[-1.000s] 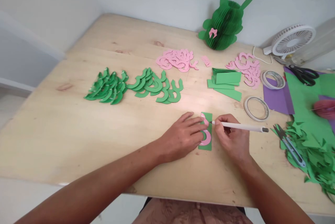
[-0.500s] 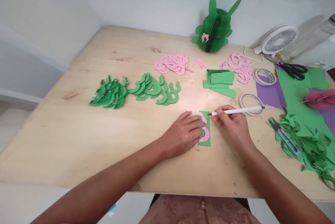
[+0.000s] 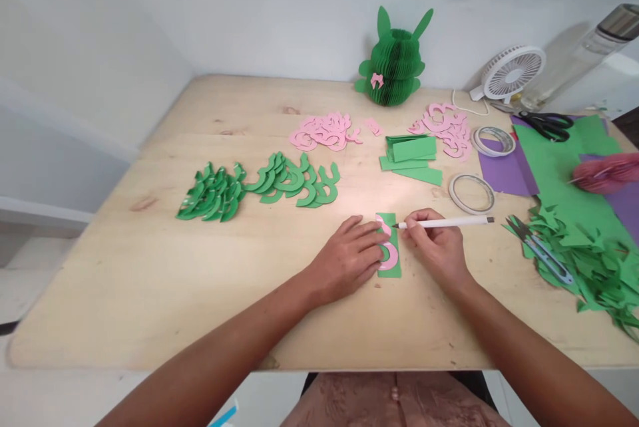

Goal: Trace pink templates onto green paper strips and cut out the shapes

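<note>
My left hand lies flat with fingers stretched out, pressing a pink curved paper cutout onto a green paper strip. The fingers cover part of both. My right hand is closed around a white pen. The pen's dark tip points left and is at the cutout's upper right edge, over the green strip; whether it touches the paper I cannot tell. Beyond my hands lie stacked green strips and a pile of green curved cutouts.
Pink cutouts lie behind, near a green honeycomb paper figure. To the right are tape rolls, thread snips, green scraps, black-handled scissors, a small fan and a glass bottle.
The pen tip has moved slightly left and down, closer to the pink cutout's edge. My left hand stays on the cutout and strip. The camera view has shifted a little.
</note>
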A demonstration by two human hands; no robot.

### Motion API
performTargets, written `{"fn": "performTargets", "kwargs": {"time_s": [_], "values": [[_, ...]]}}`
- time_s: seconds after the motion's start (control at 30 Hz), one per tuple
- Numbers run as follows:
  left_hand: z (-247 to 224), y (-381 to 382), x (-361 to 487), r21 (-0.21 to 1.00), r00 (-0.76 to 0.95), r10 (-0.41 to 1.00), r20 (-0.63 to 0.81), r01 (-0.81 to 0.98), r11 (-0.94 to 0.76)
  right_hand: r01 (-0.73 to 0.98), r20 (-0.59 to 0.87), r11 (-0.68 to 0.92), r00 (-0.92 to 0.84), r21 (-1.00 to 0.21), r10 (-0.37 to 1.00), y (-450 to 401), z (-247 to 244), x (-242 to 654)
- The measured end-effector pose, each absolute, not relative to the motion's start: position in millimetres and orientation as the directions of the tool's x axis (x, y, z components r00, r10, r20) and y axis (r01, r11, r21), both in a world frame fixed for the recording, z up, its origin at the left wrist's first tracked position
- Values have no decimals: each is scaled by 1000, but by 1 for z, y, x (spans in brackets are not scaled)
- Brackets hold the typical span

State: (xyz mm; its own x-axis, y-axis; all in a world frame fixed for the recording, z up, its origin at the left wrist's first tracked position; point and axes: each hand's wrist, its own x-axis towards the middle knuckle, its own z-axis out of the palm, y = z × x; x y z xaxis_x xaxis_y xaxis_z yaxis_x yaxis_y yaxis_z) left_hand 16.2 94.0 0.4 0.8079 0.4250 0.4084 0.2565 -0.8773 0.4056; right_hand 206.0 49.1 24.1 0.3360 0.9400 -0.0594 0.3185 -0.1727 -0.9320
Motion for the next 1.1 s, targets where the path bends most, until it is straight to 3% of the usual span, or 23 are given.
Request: {"fn": "performTargets", "kwargs": {"time_s": [0.5, 1.1], "values": [[1, 95, 16, 415, 800, 422, 428, 241, -877, 488, 22, -107, 252, -866, 967, 51, 25, 206], [1, 94, 15, 436, 794, 442, 417, 252, -864, 489, 47, -56, 197, -871, 979, 50, 22, 207]]}}
